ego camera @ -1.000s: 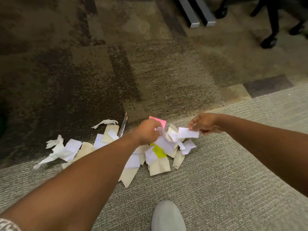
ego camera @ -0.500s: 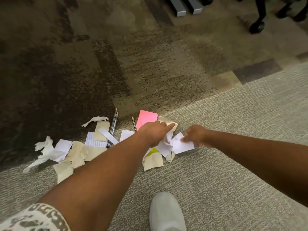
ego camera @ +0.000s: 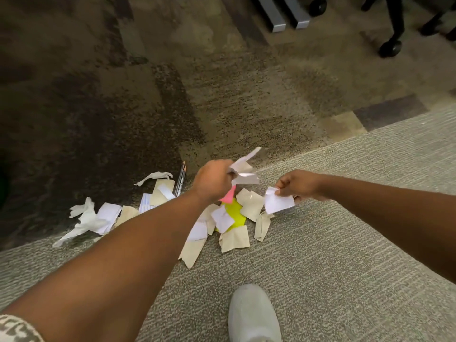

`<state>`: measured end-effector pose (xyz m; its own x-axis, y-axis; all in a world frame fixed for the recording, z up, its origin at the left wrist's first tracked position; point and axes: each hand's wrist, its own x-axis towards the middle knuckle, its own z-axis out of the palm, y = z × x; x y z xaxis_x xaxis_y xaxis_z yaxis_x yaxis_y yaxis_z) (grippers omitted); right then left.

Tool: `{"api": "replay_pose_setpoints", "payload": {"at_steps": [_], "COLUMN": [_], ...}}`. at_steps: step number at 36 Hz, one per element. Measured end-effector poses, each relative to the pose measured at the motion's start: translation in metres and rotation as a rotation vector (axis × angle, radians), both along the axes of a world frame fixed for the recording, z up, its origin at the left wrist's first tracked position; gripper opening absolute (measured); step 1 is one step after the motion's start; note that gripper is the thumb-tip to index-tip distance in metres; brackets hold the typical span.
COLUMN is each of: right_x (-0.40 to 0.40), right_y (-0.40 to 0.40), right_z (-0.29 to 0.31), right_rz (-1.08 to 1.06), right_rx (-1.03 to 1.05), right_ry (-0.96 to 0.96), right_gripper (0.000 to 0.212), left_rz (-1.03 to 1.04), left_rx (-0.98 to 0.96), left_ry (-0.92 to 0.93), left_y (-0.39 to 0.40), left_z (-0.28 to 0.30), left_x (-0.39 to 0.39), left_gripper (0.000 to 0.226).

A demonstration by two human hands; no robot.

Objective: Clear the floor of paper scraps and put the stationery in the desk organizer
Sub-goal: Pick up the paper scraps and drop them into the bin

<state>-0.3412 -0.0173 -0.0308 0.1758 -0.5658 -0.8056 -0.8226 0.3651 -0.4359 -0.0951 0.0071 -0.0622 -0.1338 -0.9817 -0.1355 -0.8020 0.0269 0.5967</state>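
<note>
Carpet floor (ego camera: 345, 255), two tones: dark mottled tiles far side, pale grey ribbed strip near me. Scrap pile sits across the seam between them.

Left hand (ego camera: 213, 180): fingers curled tight round a blurred bunch of white scraps (ego camera: 243, 170), lifted off the floor above the pile. I can't count the pieces in the bunch.

Right hand (ego camera: 297, 185): fingers pinch one white scrap (ego camera: 277, 202) by its upper edge; its lower edge hangs just over the carpet, right of the pile.

On the floor I count:
- two pencils (ego camera: 180, 178), side by side and touching, on the dark tiles just left of the left hand;
- one pink sticky note (ego camera: 228, 196), partly hidden under the left hand;
- one yellow sticky note (ego camera: 234, 213), under beige and white scraps;
- one crumpled white tissue (ego camera: 85, 219) at the far left end;
- one torn white strip (ego camera: 154, 176) near the pencils;
- one lined slip (ego camera: 145, 204), mostly behind my left forearm.

Beige scraps (ego camera: 234, 239): roughly eight showing, overlapping; exact count unclear.

One white shoe (ego camera: 253, 314) at the bottom edge. Two grey metal legs (ego camera: 287, 14) and two black chair casters (ego camera: 391, 48) top right.
</note>
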Motion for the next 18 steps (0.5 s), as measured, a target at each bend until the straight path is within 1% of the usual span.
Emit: {"api": "replay_pose_setpoints", "payload": {"at_steps": [3, 5, 8, 11, 14, 17, 18], "right_x": [0.023, 0.037, 0.055, 0.068, 0.074, 0.078, 0.08], "right_y": [0.009, 0.014, 0.018, 0.024, 0.028, 0.027, 0.026], "right_z": [-0.011, -0.021, -0.029, -0.031, -0.035, -0.036, -0.034], "right_rz": [-0.032, -0.015, 0.138, 0.232, 0.216, 0.215, 0.22], "right_rx": [0.013, -0.04, -0.23, -0.308, -0.319, -0.323, -0.32], "right_ry": [0.007, 0.047, 0.189, 0.239, 0.231, 0.226, 0.229], "right_gripper": [0.004, 0.007, 0.014, 0.015, 0.018, 0.012, 0.012], "left_rz": [0.121, 0.174, 0.211, 0.243, 0.263, 0.286, 0.295], "left_rx": [0.065, 0.097, 0.121, 0.139, 0.144, 0.133, 0.129], "left_ry": [0.106, 0.163, 0.224, 0.283, 0.276, 0.265, 0.266], "left_y": [0.0, 0.002, 0.007, 0.012, 0.016, 0.019, 0.02], "left_z": [0.003, 0.006, 0.01, 0.012, 0.012, 0.013, 0.014], "left_x": [0.01, 0.015, 0.023, 0.034, 0.045, 0.057, 0.061], "left_gripper": [0.012, 0.015, 0.014, 0.018, 0.011, 0.012, 0.014]}}
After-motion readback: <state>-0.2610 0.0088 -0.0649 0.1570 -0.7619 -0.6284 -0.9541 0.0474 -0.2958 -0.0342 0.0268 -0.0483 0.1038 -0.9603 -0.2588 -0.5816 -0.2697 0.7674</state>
